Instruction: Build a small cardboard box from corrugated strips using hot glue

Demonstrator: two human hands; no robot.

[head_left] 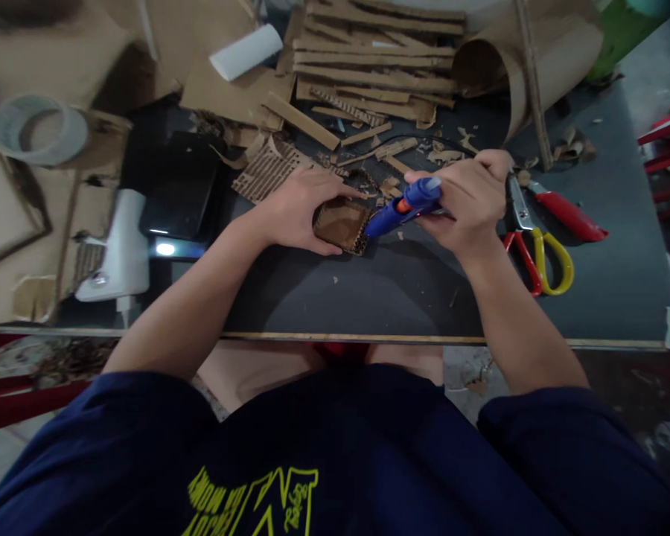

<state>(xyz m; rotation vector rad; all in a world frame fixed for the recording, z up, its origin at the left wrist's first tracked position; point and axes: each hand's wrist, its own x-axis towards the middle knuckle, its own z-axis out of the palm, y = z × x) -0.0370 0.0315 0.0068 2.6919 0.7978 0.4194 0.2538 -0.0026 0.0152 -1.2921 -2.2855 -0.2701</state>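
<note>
My left hand (307, 211) is closed around the left side of a small open cardboard box (342, 223), thumb at its near edge and fingers at its far edge. The box rests on the dark tabletop (335, 298). In my right hand (472, 197) is a blue hot glue gun (396, 211) with an orange part. Its nozzle points down to the left, at the right corrugated wall of the box; whether it touches, I cannot tell. A piece of corrugated cardboard (271, 170) lies just beyond my left hand.
Scissors (528, 238) with red and yellow handles and a red-handled tool (570, 214) lie on the right. Cardboard strips (380, 59) are stacked at the back beside a cardboard roll (552, 67). On the left are a tape roll (39, 130), a black device (179, 186) and a white power strip (120, 249).
</note>
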